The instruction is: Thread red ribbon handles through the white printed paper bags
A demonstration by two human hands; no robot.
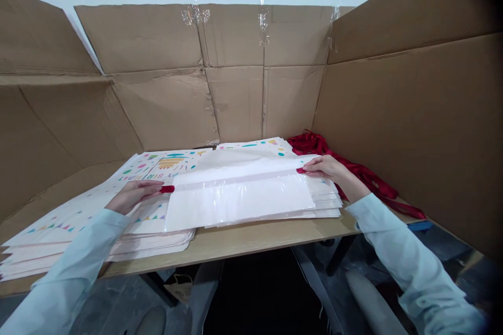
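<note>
A large white sheet [239, 201] lies in front of me, with a shiny clear film over its near part and a pale band across it. My left hand [137, 192] is closed at its left edge, pinching a short piece of red ribbon [167, 189]. On the far right side, my right hand [324, 166] also pinches a bit of red ribbon [301, 170]. Whether the two red bits join behind the sheet is hidden. Under and beside the hands are stacks of white printed sheets [63, 220] with colourful party shapes and lettering.
A heap of red ribbons [314, 141] trails along the right side of the wooden table [251, 243]. Tall cardboard walls [157, 104] enclose the back and both sides. Below the front edge is a dark seat or lap area [263, 293].
</note>
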